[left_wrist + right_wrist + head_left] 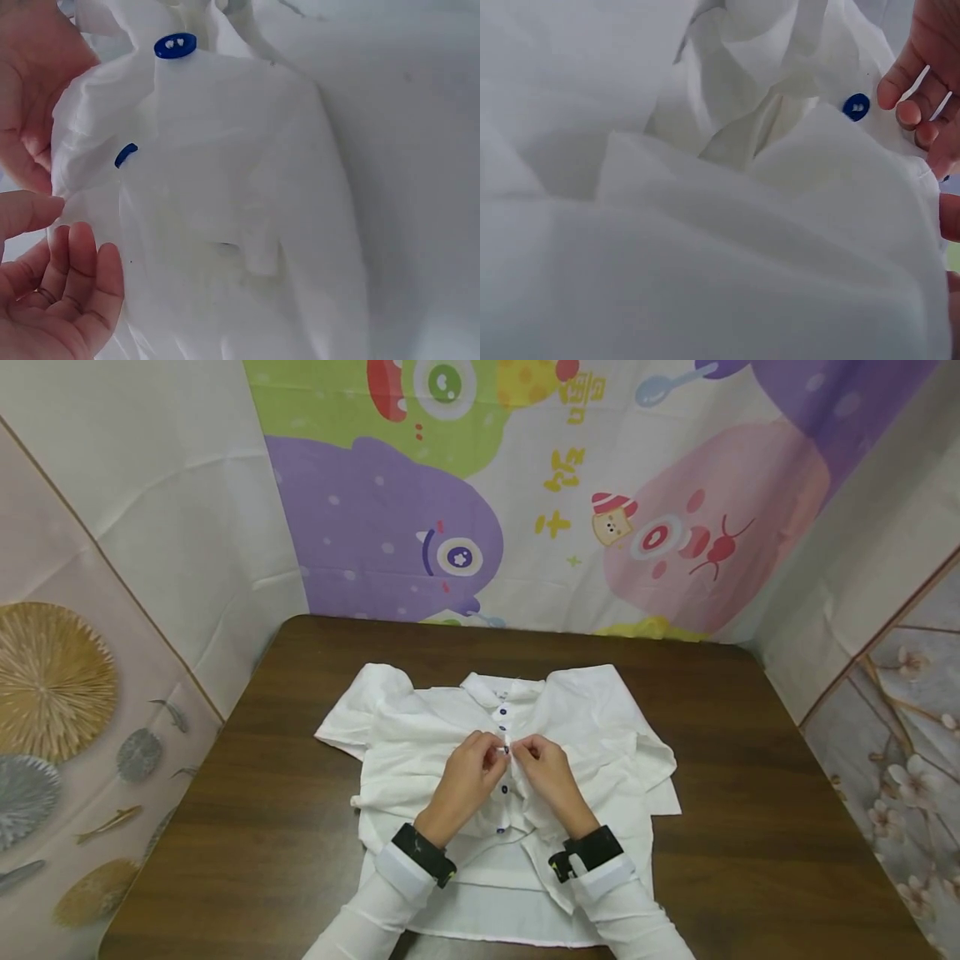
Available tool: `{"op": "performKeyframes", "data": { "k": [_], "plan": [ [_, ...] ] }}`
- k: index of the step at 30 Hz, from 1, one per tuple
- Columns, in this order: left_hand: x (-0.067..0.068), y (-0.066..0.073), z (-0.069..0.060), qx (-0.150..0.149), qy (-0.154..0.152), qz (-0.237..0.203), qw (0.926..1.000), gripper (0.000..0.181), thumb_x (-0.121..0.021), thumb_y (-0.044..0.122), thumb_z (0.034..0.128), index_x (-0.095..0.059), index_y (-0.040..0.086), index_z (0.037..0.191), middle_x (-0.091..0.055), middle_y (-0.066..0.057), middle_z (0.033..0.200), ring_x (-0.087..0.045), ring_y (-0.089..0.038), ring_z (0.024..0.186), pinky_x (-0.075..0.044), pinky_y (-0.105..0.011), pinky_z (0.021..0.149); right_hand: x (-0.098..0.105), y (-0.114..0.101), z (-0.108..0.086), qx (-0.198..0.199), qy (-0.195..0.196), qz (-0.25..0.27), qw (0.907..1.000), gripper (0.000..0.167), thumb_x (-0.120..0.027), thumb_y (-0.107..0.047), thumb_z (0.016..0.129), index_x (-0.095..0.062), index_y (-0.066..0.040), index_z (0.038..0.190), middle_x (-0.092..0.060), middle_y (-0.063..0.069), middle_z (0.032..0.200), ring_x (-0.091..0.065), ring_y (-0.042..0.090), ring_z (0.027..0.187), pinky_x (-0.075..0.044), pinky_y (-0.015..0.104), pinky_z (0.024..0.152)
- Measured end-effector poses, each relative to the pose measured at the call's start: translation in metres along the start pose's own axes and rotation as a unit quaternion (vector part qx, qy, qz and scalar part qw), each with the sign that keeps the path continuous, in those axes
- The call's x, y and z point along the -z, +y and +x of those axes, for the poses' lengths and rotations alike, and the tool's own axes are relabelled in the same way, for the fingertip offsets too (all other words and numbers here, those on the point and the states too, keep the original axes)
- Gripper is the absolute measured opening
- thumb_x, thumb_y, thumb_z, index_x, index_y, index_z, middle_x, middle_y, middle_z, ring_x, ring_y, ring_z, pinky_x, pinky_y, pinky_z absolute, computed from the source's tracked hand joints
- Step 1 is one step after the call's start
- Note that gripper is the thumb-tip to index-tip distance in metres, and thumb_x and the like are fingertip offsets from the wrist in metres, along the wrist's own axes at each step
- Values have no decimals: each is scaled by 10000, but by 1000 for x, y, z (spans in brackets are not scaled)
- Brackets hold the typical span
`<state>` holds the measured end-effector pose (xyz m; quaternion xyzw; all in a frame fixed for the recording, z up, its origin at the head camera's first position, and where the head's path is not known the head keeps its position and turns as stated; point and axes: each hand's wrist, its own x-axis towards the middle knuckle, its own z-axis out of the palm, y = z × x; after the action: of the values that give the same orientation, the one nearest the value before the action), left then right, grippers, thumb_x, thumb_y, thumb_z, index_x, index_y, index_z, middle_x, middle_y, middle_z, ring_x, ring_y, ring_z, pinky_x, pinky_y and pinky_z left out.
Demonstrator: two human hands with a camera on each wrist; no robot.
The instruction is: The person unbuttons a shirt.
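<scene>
Shirt position: the white shirt (405, 743) is lying front up on the brown table (277, 827), its collar (486, 691) pointing away from the person and its hem reaching toward the person.
Left hand: the left hand (467, 777) is pinching the front placket between thumb and fingers, just beside a dark blue button (506, 749).
Right hand: the right hand (553, 777) is pinching the fabric on the opposite side of that button, fingertips near those of the left hand.
Button row: other blue buttons (505, 790) are running along the shirt's middle, above and below the hands.
Lower front: the panels are parting below the lowest visible button.
Wrists: black straps (423, 853) are encircling both wrists over white sleeves (367, 910).
Backdrop: a cartoon-printed cloth (547, 577) is hanging behind the table.
</scene>
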<state>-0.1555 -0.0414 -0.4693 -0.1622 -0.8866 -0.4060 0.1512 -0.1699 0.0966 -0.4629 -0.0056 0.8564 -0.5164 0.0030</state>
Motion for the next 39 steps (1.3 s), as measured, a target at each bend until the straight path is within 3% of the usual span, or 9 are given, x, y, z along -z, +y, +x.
{"op": "performKeyframes", "data": {
  "k": [6, 18, 26, 33, 39],
  "plan": [
    [0, -2, 0, 148, -31, -59, 9999, 68, -633, 99, 838, -612, 53, 883, -497, -8, 729, -495, -112, 656, -433, -217, 602, 2, 1, 1, -89, -22, 14, 10000, 179, -568, -112, 889, -648, 46, 912, -656, 158, 850, -528, 96, 699, -427, 229, 650],
    [4, -7, -1, 110, 70, -18, 9999, 79, -650, 101, 820, -622, 55, 878, -530, -20, 739, -522, -124, 679, -457, -245, 643, 12, 7, 1, 335, 327, -489, 9977, 168, -563, -160, 915, -635, -9, 918, -621, 93, 746, -504, 123, 644, -406, 245, 599],
    [7, -13, -6, 381, -50, -46, 9993, 87, -655, 127, 824, -623, 68, 879, -531, -10, 742, -504, -107, 688, -437, -231, 632, 21, 15, -2, 517, 342, -1229, 9905, 254, -603, -316, 891, -635, -64, 880, -683, 126, 929, -619, 278, 906, -463, 429, 810],
    [9, -17, -12, 516, -20, -53, 9986, 79, -659, 123, 809, -626, 63, 848, -524, -9, 725, -498, -112, 672, -431, -233, 621, 29, 22, -5, 483, -47, -1943, 9797, 242, -663, -327, 842, -592, -98, 818, -600, 42, 709, -551, 186, 669, -413, 299, 623],
    [10, -21, -15, 513, 118, -89, 9986, 72, -660, 118, 794, -626, 65, 830, -534, -8, 718, -507, -104, 662, -435, -228, 619, 30, 28, -7, 521, -219, -2562, 9650, 227, -666, -272, 841, -580, -63, 863, -592, 68, 667, -549, 195, 622, -425, 318, 594]
  ]
}}
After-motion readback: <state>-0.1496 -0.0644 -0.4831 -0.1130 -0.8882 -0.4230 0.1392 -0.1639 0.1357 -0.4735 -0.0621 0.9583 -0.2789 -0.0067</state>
